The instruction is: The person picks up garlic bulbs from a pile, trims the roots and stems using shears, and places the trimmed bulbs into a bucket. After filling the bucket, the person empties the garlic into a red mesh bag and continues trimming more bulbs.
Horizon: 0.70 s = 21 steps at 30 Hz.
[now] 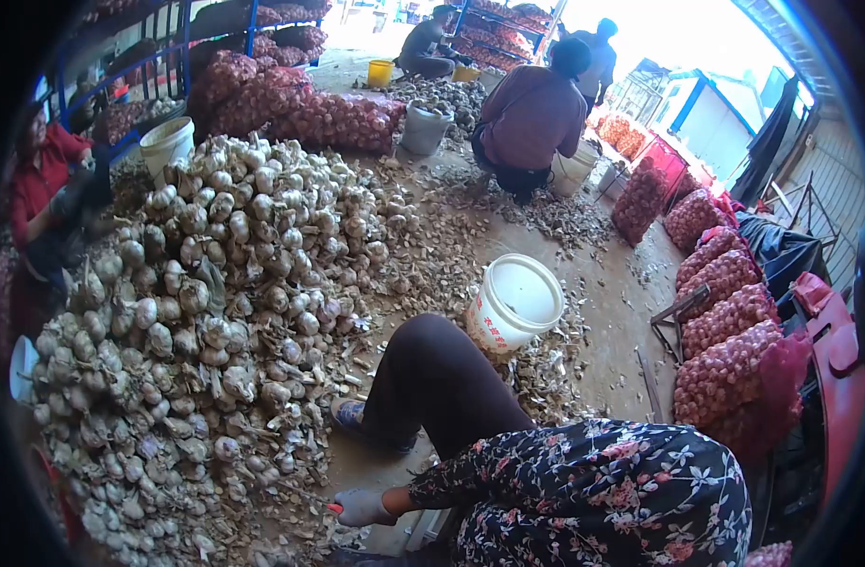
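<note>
My right hand (364, 507), in a pale grey glove, reaches out from a dark floral sleeve near the bottom middle. It is closed round an orange-handled tool (335, 508), whose far part is hard to make out against the garlic. The tool is at the lower right edge of a large heap of garlic bulbs (215, 274) with dry stems. My bent knee (432, 350) and shoe (349, 413) are beyond the hand. My left hand does not show.
A white bucket (522, 293) stands beyond my knee among loose skins. Filled red net sacks (725, 326) line the right side; more lie behind the heap. One person (536, 118) crouches ahead, others are farther back, and a person in red (50, 175) is at left.
</note>
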Motion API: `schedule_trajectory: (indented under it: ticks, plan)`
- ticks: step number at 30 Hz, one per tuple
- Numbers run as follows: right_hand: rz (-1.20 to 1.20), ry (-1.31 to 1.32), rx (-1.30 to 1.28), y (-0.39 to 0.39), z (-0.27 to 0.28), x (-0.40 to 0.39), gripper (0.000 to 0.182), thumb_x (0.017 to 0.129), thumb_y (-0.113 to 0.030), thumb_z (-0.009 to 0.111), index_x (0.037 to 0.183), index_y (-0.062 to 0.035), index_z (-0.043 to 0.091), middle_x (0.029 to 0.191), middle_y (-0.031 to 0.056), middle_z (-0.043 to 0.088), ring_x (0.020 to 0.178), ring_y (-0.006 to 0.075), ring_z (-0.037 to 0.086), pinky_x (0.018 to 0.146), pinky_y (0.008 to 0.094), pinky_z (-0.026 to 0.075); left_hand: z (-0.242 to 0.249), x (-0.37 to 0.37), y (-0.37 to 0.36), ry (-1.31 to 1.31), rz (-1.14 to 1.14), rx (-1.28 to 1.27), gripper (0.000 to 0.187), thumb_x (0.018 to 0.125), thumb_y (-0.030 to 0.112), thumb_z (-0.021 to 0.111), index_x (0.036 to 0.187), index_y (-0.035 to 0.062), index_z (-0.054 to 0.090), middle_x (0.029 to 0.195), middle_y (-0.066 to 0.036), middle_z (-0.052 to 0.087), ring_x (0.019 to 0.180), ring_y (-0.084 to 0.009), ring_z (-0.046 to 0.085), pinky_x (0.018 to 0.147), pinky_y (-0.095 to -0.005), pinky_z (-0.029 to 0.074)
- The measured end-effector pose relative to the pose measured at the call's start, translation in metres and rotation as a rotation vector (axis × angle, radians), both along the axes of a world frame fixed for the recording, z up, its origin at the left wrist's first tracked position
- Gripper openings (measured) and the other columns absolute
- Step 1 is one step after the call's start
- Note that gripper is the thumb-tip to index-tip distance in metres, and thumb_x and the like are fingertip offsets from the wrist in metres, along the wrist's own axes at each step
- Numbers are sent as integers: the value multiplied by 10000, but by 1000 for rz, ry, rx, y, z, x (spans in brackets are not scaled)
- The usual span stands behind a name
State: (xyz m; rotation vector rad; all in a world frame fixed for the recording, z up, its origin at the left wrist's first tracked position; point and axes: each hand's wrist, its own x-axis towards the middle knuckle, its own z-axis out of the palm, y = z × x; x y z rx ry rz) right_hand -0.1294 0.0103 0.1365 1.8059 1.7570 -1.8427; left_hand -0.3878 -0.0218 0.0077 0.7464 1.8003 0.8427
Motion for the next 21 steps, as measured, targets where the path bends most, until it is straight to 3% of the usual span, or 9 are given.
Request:
schedule_trajectory:
  ticks: [1,2,3,5,6,11,19,21]
  plan:
    - [-53,50,-3,3,5,-2,290,755,-222,520,960,-22,567,966,223,615,943,400,576,806,463,445,20,11,7,12,8,26,298,848,183,623,1107,94,506,953,-48,545,757,-201,537,693,-334,467]
    - [-74,88,59,6,13,-2,277,764,-249,534,928,-25,535,866,184,619,780,339,611,688,435,476,40,21,15,22,7,55,289,849,186,622,1098,95,506,945,-47,544,752,-199,535,689,-333,465]
    - [-73,109,88,10,20,1,277,764,-249,534,928,-25,535,866,184,619,780,339,611,688,435,476,59,33,22,32,10,86,279,851,190,620,1088,97,507,937,-45,543,747,-198,533,685,-332,463]
    - [-126,273,-120,13,57,11,259,785,-270,546,899,-42,497,757,118,593,595,230,584,539,379,472,94,55,36,54,5,149,261,853,197,618,1069,100,507,921,-41,540,736,-194,528,677,-329,459]
    - [-224,398,-189,9,69,16,239,810,-279,551,873,-64,467,661,43,526,485,134,493,439,316,426,111,66,42,66,3,180,252,855,200,616,1060,102,507,913,-40,539,731,-192,526,672,-328,458]
    - [-261,613,-121,-10,93,47,222,829,-271,545,860,-73,451,604,2,454,484,121,443,449,298,385,173,114,59,96,6,322,211,861,217,610,1013,109,509,874,-31,532,706,-182,516,652,-321,448]
    - [-226,465,-44,-21,56,51,256,769,-299,527,718,-49,546,624,53,537,527,189,468,496,377,357,217,144,59,78,22,430,164,872,244,599,937,122,511,811,-16,521,665,-166,499,618,-311,432]
    - [-218,283,-79,-14,25,38,267,756,-312,530,734,-47,555,640,64,546,564,201,491,519,388,371,222,148,59,63,33,449,157,875,251,596,918,125,511,795,-13,519,655,-162,495,610,-308,428]
